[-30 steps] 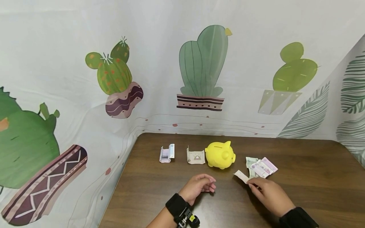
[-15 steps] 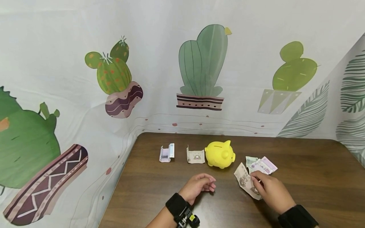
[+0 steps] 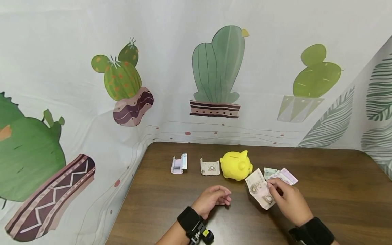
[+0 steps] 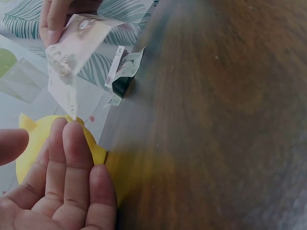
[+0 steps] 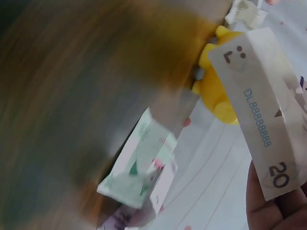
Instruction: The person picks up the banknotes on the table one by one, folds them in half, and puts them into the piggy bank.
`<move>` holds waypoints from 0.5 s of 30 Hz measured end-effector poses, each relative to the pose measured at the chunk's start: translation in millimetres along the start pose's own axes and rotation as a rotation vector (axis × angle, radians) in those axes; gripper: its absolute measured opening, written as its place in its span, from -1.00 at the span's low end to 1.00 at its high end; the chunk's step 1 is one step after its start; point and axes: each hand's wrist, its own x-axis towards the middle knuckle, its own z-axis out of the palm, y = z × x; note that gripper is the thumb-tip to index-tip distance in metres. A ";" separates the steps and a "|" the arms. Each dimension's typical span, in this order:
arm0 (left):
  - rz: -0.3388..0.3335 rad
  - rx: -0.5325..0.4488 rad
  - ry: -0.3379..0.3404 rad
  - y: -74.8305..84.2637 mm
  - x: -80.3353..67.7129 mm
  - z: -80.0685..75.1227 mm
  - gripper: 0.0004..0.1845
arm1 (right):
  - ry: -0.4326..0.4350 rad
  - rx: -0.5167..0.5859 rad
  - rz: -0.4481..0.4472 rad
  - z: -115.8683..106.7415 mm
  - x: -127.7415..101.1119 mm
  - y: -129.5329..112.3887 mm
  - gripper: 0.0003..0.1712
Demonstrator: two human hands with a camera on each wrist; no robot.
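My right hand pinches a creased beige banknote by its right edge, held up in front of the pig; a "20" shows on the banknote in the right wrist view. My left hand rests on the table with relaxed fingers and holds nothing; in the left wrist view its fingers are slightly bent. The yellow piggy bank stands upright beyond both hands, a slot in its back. Just behind the right hand lie a green banknote and a purple banknote, overlapping and partly hidden.
Left of the piggy bank lie a folded beige banknote and, farther left, a folded bluish-purple banknote. The brown wooden table ends at the back against a white cloth printed with cacti.
The beige banknote has gone from nearly edge-on to opened out, lifted and turned in my right hand, moving slightly left and toward the piggy bank. My left hand stays put.
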 end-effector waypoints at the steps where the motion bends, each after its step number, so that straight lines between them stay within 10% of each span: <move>1: 0.001 -0.001 0.000 0.0 -0.2 0.1 -0.65 | 0.008 0.014 0.013 0.5 0.4 -1.1 -0.81; 15: 0.032 -0.005 -0.061 10.8 -7.8 8.9 -0.63 | 0.080 0.255 0.193 13.8 4.7 -27.4 -0.82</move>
